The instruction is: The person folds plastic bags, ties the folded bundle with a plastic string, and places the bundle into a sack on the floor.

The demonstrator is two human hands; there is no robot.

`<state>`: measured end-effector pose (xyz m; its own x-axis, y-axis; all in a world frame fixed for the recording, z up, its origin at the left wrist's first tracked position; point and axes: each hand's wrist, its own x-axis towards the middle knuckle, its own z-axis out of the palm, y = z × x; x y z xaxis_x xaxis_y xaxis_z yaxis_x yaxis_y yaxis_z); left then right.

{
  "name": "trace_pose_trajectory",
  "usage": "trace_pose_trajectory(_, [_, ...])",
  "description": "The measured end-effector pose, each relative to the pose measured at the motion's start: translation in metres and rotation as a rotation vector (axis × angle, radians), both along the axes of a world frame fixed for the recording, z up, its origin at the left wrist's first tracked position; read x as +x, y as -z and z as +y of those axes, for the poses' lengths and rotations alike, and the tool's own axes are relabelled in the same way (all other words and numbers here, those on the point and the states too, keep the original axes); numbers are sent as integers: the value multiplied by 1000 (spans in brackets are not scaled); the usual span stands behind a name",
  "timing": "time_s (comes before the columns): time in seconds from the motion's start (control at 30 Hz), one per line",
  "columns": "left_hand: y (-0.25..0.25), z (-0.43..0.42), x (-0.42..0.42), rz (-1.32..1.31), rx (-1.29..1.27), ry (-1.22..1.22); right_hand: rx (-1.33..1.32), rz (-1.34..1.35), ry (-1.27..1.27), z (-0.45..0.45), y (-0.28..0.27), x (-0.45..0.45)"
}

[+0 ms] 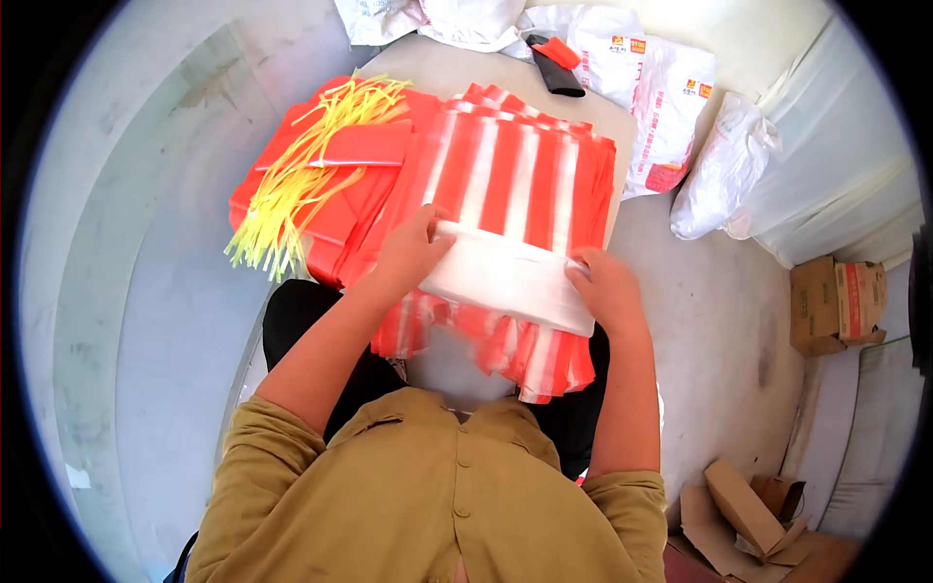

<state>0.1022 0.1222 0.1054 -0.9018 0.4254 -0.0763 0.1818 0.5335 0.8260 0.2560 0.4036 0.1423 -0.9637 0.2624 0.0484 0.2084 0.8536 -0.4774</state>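
Red-and-white striped plastic sheets [496, 180] lie in a fanned stack in front of me. Across their near end runs a flat white band [505, 275], with striped plastic [539, 355] hanging below it over my lap, partly blurred. My left hand [413, 245] is closed on the band's upper left corner, fingertips pinching it. At the band's right end my right hand [604, 282] is closed too, thumb and fingers pressed on the edge. A bundle of yellow plastic strips [321, 160] rests on red folded plastic [340, 209] left of the stack.
White printed sacks [666, 117] and a white plastic bag [724, 165] stand on the floor behind and right. A black-and-red object [557, 70] lies beyond the stack. A cardboard box [838, 303] is at far right, flattened cardboard [743, 515] at lower right.
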Motion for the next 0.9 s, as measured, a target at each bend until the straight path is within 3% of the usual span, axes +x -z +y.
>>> trace_pose_trajectory(0.1, [3, 4, 17, 616, -182, 30, 230, 249, -99, -7, 25, 0])
trace_pose_trajectory(0.2, [13, 13, 35, 825, -145, 466, 210, 342, -363, -46, 30, 8])
trace_pose_trajectory(0.3, [5, 23, 59, 669, -175, 576, 238, 253, -315, -76, 39, 17])
trace_pose_trajectory(0.5, [8, 25, 54, 669, -252, 610, 263, 157, -284, -56, 38, 26])
trace_pose_trajectory(0.9, [7, 33, 62, 782, -291, 546, 463, 318, -193, -38, 43, 44])
